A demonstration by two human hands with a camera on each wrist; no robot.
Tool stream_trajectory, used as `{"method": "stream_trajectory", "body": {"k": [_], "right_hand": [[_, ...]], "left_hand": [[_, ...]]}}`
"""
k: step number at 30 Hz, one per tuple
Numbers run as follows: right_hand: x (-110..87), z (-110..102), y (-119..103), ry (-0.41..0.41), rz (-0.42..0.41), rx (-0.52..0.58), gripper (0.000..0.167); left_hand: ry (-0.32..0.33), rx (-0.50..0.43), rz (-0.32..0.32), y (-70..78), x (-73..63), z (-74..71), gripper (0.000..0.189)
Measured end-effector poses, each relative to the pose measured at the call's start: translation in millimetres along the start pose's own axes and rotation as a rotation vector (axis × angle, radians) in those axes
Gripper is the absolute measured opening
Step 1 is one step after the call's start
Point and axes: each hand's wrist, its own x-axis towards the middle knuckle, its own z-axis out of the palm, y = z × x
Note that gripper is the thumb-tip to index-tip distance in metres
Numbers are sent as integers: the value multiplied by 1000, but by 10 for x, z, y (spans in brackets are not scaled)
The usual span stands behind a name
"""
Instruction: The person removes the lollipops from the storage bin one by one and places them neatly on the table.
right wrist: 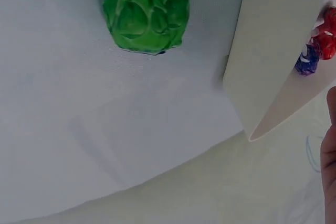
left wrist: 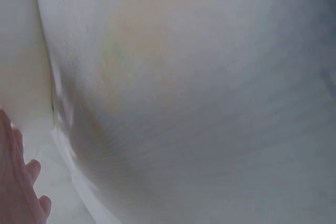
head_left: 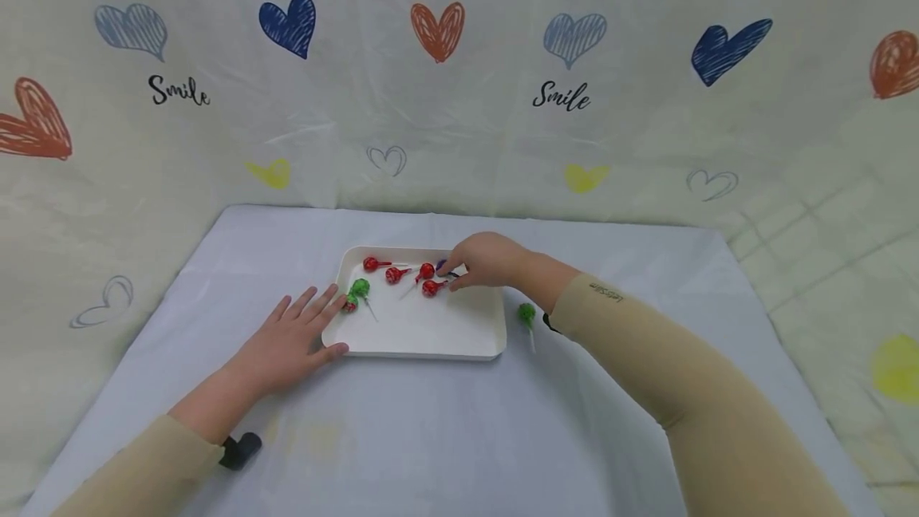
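While the left hand (head_left: 290, 341) sits at the left rim of the white tray (head_left: 424, 332), fingers spread and thumb near the front corner, the right hand (head_left: 488, 260) reaches over the tray's back right part. Its thumb and index finger come down around the purple lollipop (right wrist: 307, 60); a gap shows between the tips, cannot tell if they pinch it or its stick.

Tray contents: four red lollipops (head_left: 394, 275) lie along the back, the two nearest the right hand just beside its fingertips. Two more, a green lollipop (head_left: 360, 287) and a green-and-red lollipop (head_left: 349, 304), lie together at the left side, near the left fingertips. One loose green lollipop (head_left: 526, 313) is outside the tray, on the tablecloth (head_left: 431, 429) just past the right wall, under the right forearm side, stick toward the person.

Both arms in beige sleeves (head_left: 632, 341). Backdrop (head_left: 488, 130) behind has printed hearts plus "Smile" twice.
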Motion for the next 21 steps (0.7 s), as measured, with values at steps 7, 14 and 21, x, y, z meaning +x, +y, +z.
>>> {"method": "stream_trajectory", "body": {"k": [7, 14, 21], "right_hand": [[210, 68, -91, -29, -55, -127, 34], [344, 80, -203, -65, -47, -175, 35], [425, 131, -231, -79, -79, -205, 32]], "left_hand": [[1, 8, 0, -18, 11, 28, 93], [-14, 13, -10, -38, 31, 43, 95], [-15, 7, -12, -28, 21, 22, 94]]}}
